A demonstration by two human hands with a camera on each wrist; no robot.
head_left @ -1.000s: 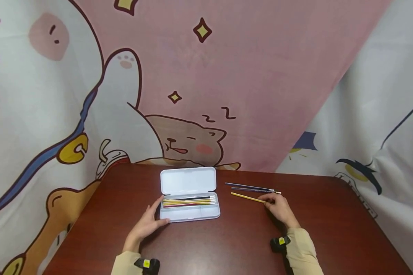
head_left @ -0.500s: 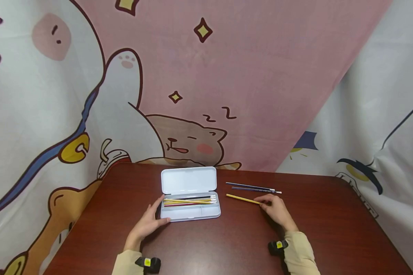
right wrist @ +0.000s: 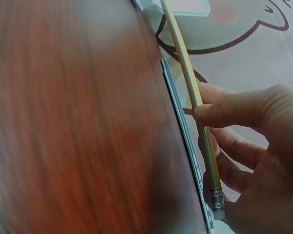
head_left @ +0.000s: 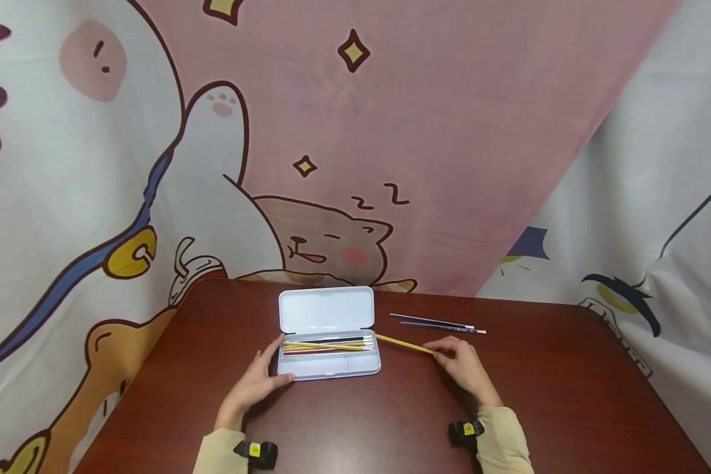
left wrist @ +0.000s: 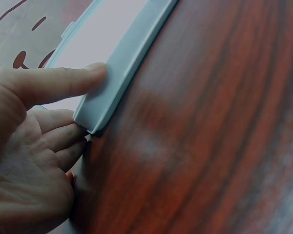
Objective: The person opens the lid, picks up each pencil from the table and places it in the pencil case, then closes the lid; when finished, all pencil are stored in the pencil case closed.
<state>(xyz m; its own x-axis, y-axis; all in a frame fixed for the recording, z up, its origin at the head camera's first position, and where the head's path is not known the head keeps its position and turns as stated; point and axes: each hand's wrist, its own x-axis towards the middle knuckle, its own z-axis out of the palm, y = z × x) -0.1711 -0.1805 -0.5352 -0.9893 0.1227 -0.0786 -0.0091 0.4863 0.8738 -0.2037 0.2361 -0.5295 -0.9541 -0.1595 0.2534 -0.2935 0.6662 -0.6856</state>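
A white pencil case point(head_left: 327, 311) lies on the table with its lid up. Several pencils point(head_left: 326, 346), yellow, red and dark, fill its rear compartment. My left hand point(head_left: 253, 387) holds the case's left end, thumb at the front corner and forefinger near the back corner. In the left wrist view the thumb point(left wrist: 63, 84) rests on the case edge. My right hand point(head_left: 467, 370) pinches a yellow pencil point(head_left: 404, 343) near its eraser end. The pencil's far end points left at the case's right edge. In the right wrist view the pencil point(right wrist: 186, 70) shows its metal ferrule and pale eraser.
Two dark blue pencils point(head_left: 431, 320) lie on the brown table point(head_left: 355, 421) behind the right hand, right of the case. A printed cloth point(head_left: 450, 164) with cartoon animals hangs behind the table.
My right hand has moved left with the yellow pencil, from beside the blue pencils until the pencil's end reaches the case's right edge. My left hand stays at the case.
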